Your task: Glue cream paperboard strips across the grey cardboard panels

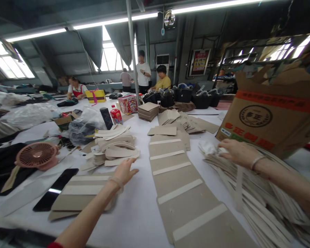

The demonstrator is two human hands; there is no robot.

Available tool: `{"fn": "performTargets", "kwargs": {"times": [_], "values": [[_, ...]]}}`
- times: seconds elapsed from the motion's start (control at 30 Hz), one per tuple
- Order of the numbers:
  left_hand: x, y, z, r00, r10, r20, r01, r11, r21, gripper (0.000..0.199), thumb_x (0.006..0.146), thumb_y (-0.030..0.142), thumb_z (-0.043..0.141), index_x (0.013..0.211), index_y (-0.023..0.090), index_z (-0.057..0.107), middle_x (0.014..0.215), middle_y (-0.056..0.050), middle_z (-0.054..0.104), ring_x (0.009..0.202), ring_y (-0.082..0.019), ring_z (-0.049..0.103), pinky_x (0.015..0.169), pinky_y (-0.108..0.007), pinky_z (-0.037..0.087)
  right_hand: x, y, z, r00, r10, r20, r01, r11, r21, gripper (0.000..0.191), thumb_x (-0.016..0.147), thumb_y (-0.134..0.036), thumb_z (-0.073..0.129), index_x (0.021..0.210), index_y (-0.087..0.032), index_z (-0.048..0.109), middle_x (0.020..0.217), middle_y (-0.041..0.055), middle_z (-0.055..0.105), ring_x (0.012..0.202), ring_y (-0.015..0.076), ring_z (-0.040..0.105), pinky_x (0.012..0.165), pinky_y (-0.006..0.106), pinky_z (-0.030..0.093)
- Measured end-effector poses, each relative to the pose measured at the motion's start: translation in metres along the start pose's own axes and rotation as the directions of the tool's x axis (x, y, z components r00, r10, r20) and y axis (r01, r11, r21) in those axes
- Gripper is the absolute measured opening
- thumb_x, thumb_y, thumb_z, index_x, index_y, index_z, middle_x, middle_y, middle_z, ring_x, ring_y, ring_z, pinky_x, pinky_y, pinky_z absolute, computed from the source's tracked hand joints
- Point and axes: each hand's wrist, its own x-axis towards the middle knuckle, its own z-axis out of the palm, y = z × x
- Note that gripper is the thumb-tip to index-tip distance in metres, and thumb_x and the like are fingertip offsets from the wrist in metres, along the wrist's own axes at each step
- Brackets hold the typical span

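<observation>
My left hand is open, fingers apart, just in front of a pile of curved cream pieces. Below its wrist lies a stack of grey-brown boards with pale strips. My right hand is over a heap of thin strips, a bit of white between finger and thumb. A thin white strip hangs below that palm; the hand seems to pinch it, partly hidden. Crumpled white scraps lie beside the fingertips. Between my hands, a row of overlapping grey-brown boards bears pale crosswise bands.
A big cardboard box stands at right. At left are a pink fan and black phone. Farther back are a red bottle, dark cylinder, stacked boards and black bags. Several people are behind.
</observation>
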Motion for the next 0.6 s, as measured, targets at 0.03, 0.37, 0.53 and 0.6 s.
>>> {"fn": "performTargets", "kwargs": {"times": [0.03,0.37,0.53,0.6], "values": [[0.015,-0.009,0.003,0.999,-0.031,-0.029,0.032,0.999,0.031,0.048,0.074,0.035,0.053,0.117,0.014,0.047,0.119,-0.011,0.054,0.11,-0.023,0.047,0.094,-0.033,0.034,-0.003,-0.014,0.009,0.998,-0.035,0.053,0.035,0.999,0.01,0.013,0.069,-0.03,0.061,0.076,-0.02,0.065,0.084,0.0079,0.063,0.075,0.0232,0.06,0.071,0.036,0.044],[0.07,-0.035,0.028,0.99,-0.119,-0.079,0.132,0.976,0.173,0.031,0.085,0.041,0.041,0.101,0.018,0.056,0.111,-0.006,0.057,0.104,-0.018,0.051,0.091,-0.04,0.038,-0.056,-0.087,0.04,0.931,-0.161,0.326,0.042,0.938,0.343,0.022,0.078,-0.033,0.051,0.095,-0.021,0.06,0.096,0.0084,0.062,0.088,0.0221,0.057,0.081,0.034,0.041],[0.076,-0.025,0.0,0.982,-0.165,-0.095,0.183,0.958,0.219,0.033,0.086,0.042,0.039,0.099,0.015,0.054,0.087,-0.003,0.062,0.079,-0.015,0.059,0.076,-0.037,0.045,-0.067,-0.096,0.029,0.942,-0.121,0.312,-0.024,0.905,0.426,0.017,0.078,-0.034,0.052,0.086,-0.022,0.061,0.086,0.0057,0.064,0.081,0.0209,0.058,0.077,0.034,0.041],[0.076,-0.013,-0.015,0.982,-0.151,-0.116,0.174,0.958,0.229,0.032,0.089,0.037,0.033,0.1,0.014,0.052,0.08,-0.005,0.062,0.076,-0.017,0.06,0.072,-0.037,0.045,-0.07,-0.108,0.025,0.952,-0.115,0.285,-0.037,0.878,0.478,0.017,0.078,-0.034,0.052,0.085,-0.021,0.062,0.082,0.0054,0.065,0.079,0.0202,0.058,0.075,0.033,0.041]]}}
